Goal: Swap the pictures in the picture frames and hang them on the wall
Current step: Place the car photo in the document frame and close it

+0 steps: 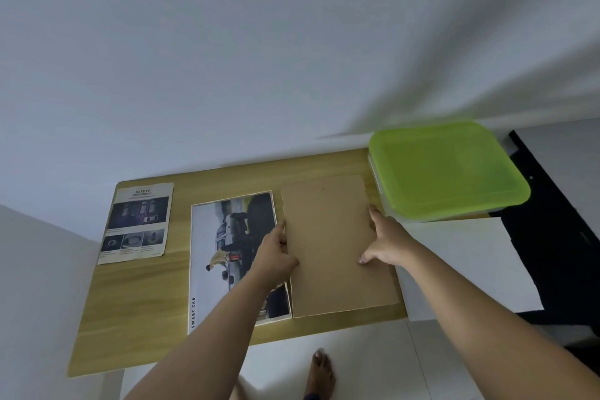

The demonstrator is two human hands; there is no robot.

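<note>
A brown cardboard backing sheet (pixel 334 247) lies flat on the wooden table (pixel 136 302). My left hand (pixel 276 256) grips its left edge and my right hand (pixel 383 243) grips its right edge. Just left of it lies a large picture of a pickup truck (pixel 227 237) marked "SMART CAB", partly under my left hand. Farther left lies a smaller "SAFETY" picture (pixel 138 222) with dark car photos. No picture frame shows in view.
A green-lidded plastic box (pixel 448 169) stands at the table's back right. A white sheet (pixel 470 266) hangs over the right edge. A black object (pixel 552 230) sits right of the table. White wall behind; my bare foot (pixel 319 373) on the tiled floor.
</note>
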